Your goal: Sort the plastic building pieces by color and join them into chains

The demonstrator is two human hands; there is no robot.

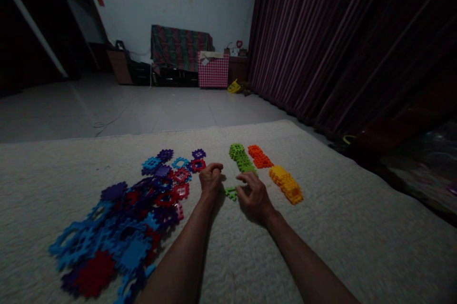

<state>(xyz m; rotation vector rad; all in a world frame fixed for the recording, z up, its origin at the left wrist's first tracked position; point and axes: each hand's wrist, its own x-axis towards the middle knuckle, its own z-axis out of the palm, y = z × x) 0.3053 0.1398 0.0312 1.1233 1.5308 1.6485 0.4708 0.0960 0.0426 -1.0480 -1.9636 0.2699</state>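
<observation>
A small green piece (231, 193) lies on the pale quilted cover between my hands. My right hand (253, 195) is beside it, thumb and fingers curved apart, with nothing visible between them. On the other side, my left hand (211, 178) has its fingers curled together; whatever it may hold is hidden. Beyond my right hand runs a row of stacked green pieces (242, 157). Orange pieces (260, 156) and a row of yellow pieces (285, 184) lie to the right of it. A loose heap of blue, purple and red pieces (132, 242) spreads out at the left.
The quilted cover (339, 247) lies under everything, and its far edge meets a tiled floor (178, 108). Dark purple curtains (307, 32) hang at the right. Low cabinets (139, 73) and a red checked cloth (213, 71) stand by the far wall.
</observation>
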